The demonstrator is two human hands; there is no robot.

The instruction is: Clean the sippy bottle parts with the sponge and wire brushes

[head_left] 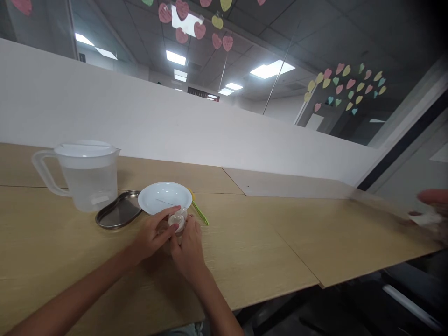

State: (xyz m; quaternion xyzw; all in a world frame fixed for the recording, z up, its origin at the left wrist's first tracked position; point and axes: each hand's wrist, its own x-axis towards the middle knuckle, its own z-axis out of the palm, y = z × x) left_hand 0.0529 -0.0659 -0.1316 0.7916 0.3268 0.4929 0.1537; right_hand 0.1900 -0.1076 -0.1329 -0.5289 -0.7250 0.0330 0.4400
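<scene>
Both of my hands are wrapped round a small clear container (178, 219) with a rounded see-through top and a whitish ring. My left hand (156, 233) grips its left side, with the fingertips reaching over the top. On the other side, the fingers of my right hand (189, 245) press against it. Much of its lower body is hidden by the hands, so its exact kind is unclear. Just behind it stands a white bowl (164, 192) with a thin stick or wire across its front. A green and yellow plastic tool (200, 212) lies right of the bowl.
A lidded plastic jug (93, 182) of clear liquid stands at the left. Between jug and bowl lies a kidney-shaped metal tray (121, 212). At the far right, another person's blurred hand (434, 198) holds something white (425, 218). A white wall (175, 126) backs the wooden table (252, 261).
</scene>
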